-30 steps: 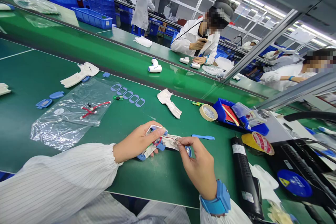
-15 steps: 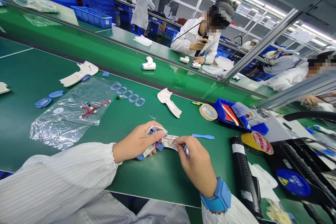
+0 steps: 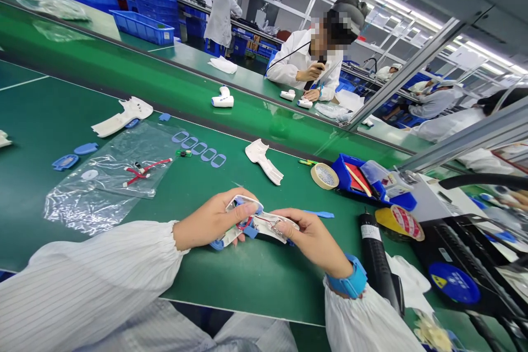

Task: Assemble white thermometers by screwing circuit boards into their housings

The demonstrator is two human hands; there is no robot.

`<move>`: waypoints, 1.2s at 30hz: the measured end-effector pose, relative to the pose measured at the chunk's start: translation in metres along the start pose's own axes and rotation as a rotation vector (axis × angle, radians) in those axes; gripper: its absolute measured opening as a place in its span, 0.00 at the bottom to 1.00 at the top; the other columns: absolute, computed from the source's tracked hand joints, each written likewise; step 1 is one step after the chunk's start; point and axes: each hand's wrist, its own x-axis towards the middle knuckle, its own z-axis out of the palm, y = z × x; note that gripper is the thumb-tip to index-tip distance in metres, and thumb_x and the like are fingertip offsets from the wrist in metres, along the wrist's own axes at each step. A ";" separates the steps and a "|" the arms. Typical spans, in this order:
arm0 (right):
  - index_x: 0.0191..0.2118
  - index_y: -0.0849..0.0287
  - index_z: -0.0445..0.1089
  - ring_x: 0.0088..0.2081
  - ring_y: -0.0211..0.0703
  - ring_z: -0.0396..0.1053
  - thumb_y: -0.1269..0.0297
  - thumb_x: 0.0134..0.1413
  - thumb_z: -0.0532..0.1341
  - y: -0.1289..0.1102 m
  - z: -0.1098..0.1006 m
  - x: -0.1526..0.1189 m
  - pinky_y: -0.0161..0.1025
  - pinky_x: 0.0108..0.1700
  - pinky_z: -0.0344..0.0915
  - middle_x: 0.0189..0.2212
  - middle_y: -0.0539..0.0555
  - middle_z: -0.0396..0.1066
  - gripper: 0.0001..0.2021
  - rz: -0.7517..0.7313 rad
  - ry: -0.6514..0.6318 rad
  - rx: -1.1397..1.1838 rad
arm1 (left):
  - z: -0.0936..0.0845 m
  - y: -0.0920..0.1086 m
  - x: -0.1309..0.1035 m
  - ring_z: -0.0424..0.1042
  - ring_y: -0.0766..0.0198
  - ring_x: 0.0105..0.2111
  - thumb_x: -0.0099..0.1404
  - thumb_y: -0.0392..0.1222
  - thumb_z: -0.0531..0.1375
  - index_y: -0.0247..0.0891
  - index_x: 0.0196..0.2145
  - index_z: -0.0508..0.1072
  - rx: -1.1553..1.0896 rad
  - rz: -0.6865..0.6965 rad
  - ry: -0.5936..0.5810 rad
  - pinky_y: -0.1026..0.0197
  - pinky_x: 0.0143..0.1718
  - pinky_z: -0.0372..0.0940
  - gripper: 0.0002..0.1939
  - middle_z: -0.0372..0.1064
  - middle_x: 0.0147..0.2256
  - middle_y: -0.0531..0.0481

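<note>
Between my hands is an opened white plastic housing half [image 3: 269, 226] with blue parts and thin red wires inside. My left hand [image 3: 218, 219] grips its wide head end, thumb across the top. At the narrow handle end, my right hand [image 3: 310, 235] is closed on the shell, its thumb pressing on wires inside; the fingers beneath are partly hidden. Another white housing half [image 3: 264, 161] lies beyond my hands on the green table [image 3: 198, 280]. Just behind my right hand is a blue flat tool [image 3: 322, 214], partly covered.
Left lie a clear plastic bag [image 3: 103, 198] with red-wired connectors on it, blue oval frames [image 3: 198, 148] and another white shell [image 3: 122, 116]. Right are a tape roll [image 3: 325, 176], a blue tray [image 3: 350, 176] and a black electric screwdriver [image 3: 375, 258]. A co-worker [image 3: 317, 55] sits across the green conveyor [image 3: 173, 80].
My right hand has turned and shifted from the wires to wrap around the handle end of the housing. On the conveyor, a white device has moved slightly left.
</note>
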 end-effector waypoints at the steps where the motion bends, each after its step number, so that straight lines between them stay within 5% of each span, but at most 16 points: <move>1: 0.40 0.57 0.73 0.36 0.42 0.70 0.55 0.50 0.60 0.001 0.002 0.000 0.38 0.39 0.65 0.36 0.53 0.75 0.14 0.010 0.002 0.034 | 0.000 0.001 0.000 0.69 0.67 0.21 0.60 0.56 0.55 0.38 0.41 0.64 -0.002 0.007 -0.002 0.67 0.21 0.66 0.20 0.66 0.25 0.53; 13: 0.38 0.58 0.73 0.35 0.44 0.70 0.56 0.53 0.58 0.006 0.020 -0.003 0.42 0.40 0.65 0.34 0.54 0.75 0.13 -0.051 0.181 -0.005 | -0.001 -0.002 0.001 0.69 0.67 0.20 0.60 0.56 0.55 0.38 0.40 0.64 -0.038 -0.019 0.021 0.67 0.19 0.65 0.19 0.65 0.23 0.55; 18: 0.38 0.55 0.71 0.41 0.46 0.64 0.62 0.55 0.58 -0.002 0.023 -0.014 0.45 0.44 0.60 0.36 0.54 0.71 0.07 -0.297 0.531 -0.411 | -0.003 -0.002 0.003 0.69 0.67 0.21 0.60 0.57 0.55 0.39 0.41 0.65 0.020 0.008 0.073 0.66 0.20 0.65 0.20 0.67 0.24 0.54; 29: 0.33 0.55 0.71 0.34 0.42 0.65 0.67 0.53 0.60 -0.002 0.035 -0.021 0.41 0.37 0.62 0.30 0.51 0.71 0.03 -0.328 0.406 -0.449 | -0.001 -0.003 0.002 0.69 0.67 0.21 0.61 0.56 0.54 0.38 0.41 0.64 0.053 0.035 0.086 0.66 0.22 0.65 0.19 0.68 0.24 0.53; 36: 0.32 0.56 0.71 0.33 0.42 0.66 0.69 0.52 0.61 0.003 0.036 -0.019 0.41 0.36 0.62 0.29 0.52 0.71 0.02 -0.399 0.532 -0.482 | 0.001 -0.003 0.002 0.69 0.67 0.21 0.60 0.56 0.55 0.38 0.41 0.64 0.033 0.020 0.083 0.67 0.21 0.65 0.19 0.68 0.24 0.54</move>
